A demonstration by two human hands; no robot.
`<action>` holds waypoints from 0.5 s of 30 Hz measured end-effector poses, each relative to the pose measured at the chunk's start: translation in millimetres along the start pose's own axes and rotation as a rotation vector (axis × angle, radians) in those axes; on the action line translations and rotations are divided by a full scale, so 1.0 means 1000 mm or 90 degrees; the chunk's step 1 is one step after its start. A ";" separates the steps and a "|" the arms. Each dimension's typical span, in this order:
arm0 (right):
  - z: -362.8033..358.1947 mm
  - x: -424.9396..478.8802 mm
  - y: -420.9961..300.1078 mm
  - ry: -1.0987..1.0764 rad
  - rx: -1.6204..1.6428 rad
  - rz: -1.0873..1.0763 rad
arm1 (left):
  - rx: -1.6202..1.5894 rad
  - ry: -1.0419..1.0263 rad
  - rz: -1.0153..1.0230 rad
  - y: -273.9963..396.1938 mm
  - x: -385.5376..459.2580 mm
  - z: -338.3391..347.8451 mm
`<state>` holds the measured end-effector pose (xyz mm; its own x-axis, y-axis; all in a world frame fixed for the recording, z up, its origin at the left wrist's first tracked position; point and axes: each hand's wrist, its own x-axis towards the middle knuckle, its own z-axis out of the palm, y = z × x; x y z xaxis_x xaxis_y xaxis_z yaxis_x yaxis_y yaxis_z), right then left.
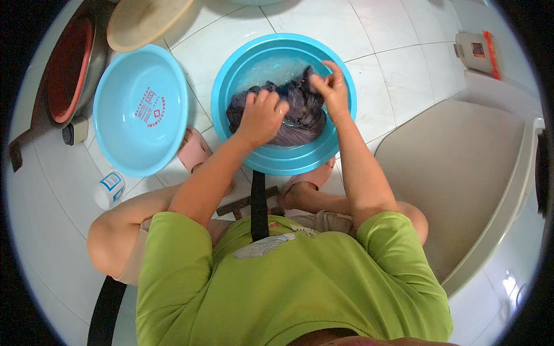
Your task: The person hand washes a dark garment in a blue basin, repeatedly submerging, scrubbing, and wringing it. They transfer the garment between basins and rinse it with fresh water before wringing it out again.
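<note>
A wet, dark purple-grey cloth (298, 125) lies bunched in a round turquoise plastic basin (290, 166) on the floor. Shallow, slightly foamy water (264, 71) shows at the basin's far side. My left hand (262, 116) is over the cloth's near left part, back up and fingers curled. At the basin's right side, my right hand (333, 88) has thumb and forefinger apart beside a raised peak of cloth. Both hands are slightly blurred, and whether either grips the cloth is not visible.
A light blue printed basin (125, 91) tilts at the left, near a beige basin (138, 21) and a red-lined basin (71, 73). A white tub (110, 190) lies on the tiles (368, 82). To the right is a large off-white curved fixture (450, 173). Pink slippers (194, 149) flank the turquoise basin.
</note>
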<state>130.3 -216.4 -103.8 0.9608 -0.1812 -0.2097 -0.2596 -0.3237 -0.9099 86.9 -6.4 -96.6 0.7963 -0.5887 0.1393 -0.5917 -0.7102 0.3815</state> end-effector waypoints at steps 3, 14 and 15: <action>0.013 -0.036 0.003 -0.095 -0.531 -0.203 | -0.023 -0.069 -0.024 0.023 -0.027 0.007; 0.048 -0.009 0.017 -0.209 -0.718 0.001 | 0.109 -0.190 -0.182 -0.012 0.015 0.057; 0.049 -0.002 0.014 -0.227 -0.717 0.022 | 0.093 -0.251 -0.185 -0.018 0.023 0.056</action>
<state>129.6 -175.1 -133.5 0.8779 0.0054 -0.4789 -0.0544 -0.9923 -0.1109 108.9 -29.1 -151.6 0.8395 -0.4392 -0.3200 -0.3863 -0.8965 0.2170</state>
